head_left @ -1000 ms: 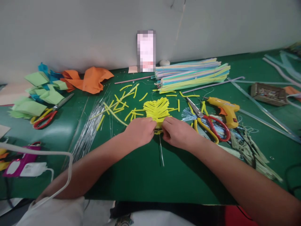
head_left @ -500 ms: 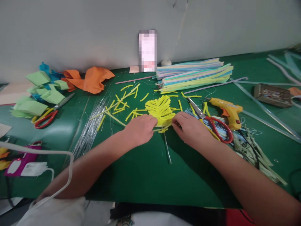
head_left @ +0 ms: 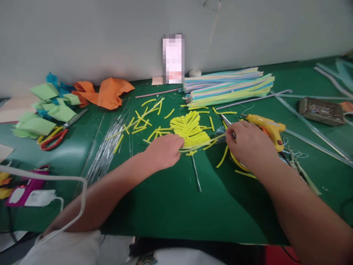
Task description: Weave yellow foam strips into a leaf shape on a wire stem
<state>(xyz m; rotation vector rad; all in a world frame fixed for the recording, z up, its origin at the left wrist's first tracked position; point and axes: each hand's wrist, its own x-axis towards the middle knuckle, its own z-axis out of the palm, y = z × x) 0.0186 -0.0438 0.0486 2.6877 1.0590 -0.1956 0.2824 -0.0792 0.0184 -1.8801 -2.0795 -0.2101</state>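
Note:
A leaf shape made of yellow pipe cleaners lies on the green table, with a wire stem pointing toward me. My left hand is closed at its lower left edge, pinching a long pale yellow pipe cleaner that runs across the leaf's base to the right. Over on the right, my right hand curls around the scissors. Only the blade tip shows clearly, and the red handles are covered by the hand. Short yellow pipe cleaner pieces lie beside and below that hand.
A yellow glue gun lies just right of my right hand. Behind are bundles of pastel pipe cleaners and a propped phone. On the left are silver wires, another pair of scissors, and orange paper.
My right hand has left the leaf's edge and moved right onto the scissors. Some yellow pieces near them have shifted toward me. My left hand has stayed at the leaf.

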